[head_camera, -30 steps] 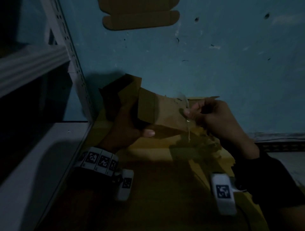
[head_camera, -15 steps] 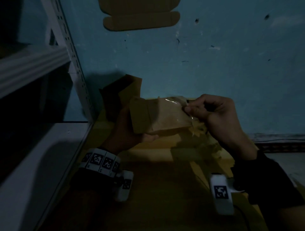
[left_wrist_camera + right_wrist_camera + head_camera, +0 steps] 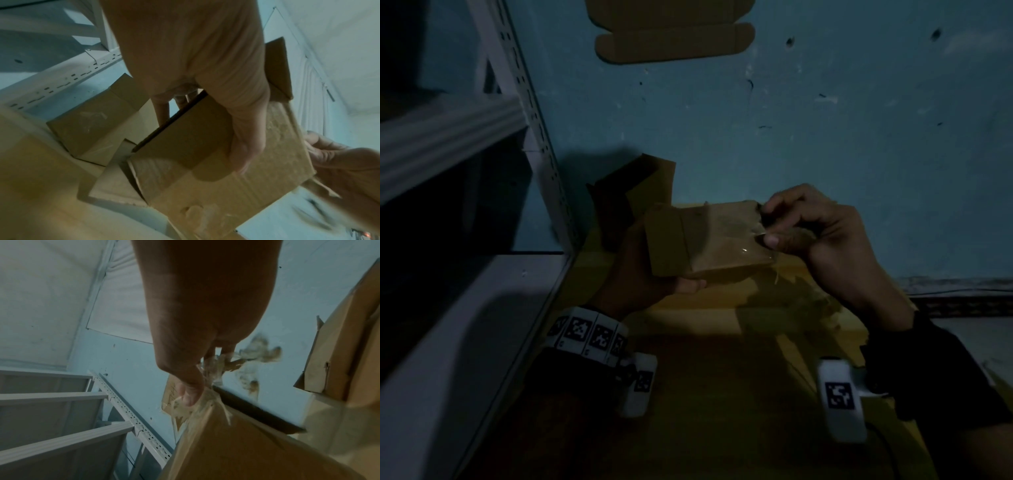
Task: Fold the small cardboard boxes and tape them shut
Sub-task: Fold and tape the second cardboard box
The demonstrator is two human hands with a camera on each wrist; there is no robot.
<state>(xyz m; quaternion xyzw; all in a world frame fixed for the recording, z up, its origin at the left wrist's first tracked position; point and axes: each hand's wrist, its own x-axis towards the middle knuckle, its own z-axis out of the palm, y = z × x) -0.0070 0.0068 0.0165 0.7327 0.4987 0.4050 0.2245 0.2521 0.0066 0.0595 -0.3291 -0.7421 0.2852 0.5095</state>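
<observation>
A small brown cardboard box [image 3: 705, 246] is held in the air before a blue surface. My left hand [image 3: 640, 274] grips its left end, thumb under the front edge and fingers behind. In the left wrist view the thumb [image 3: 242, 146] lies across a folded flap of the box [image 3: 226, 186]. My right hand [image 3: 808, 233] is at the box's right edge and pinches clear tape [image 3: 760, 240] that lies shiny over the box face. The right wrist view shows the thumb [image 3: 189, 395] on crumpled tape [image 3: 207, 404] at the box corner [image 3: 236, 443].
A white metal shelf rack [image 3: 448, 144] stands at the left. Behind the hands is an open brown carton [image 3: 633, 192], and a flat box blank [image 3: 674, 41] lies further off. Crumpled tape scraps [image 3: 808, 301] lie on the large cardboard sheet [image 3: 705, 377] below. Folded boxes [image 3: 86, 126] sit by the rack.
My left hand has turned the box so its broad face points up. The tape that hung from my right hand now lies over that face, pinched at the right edge.
</observation>
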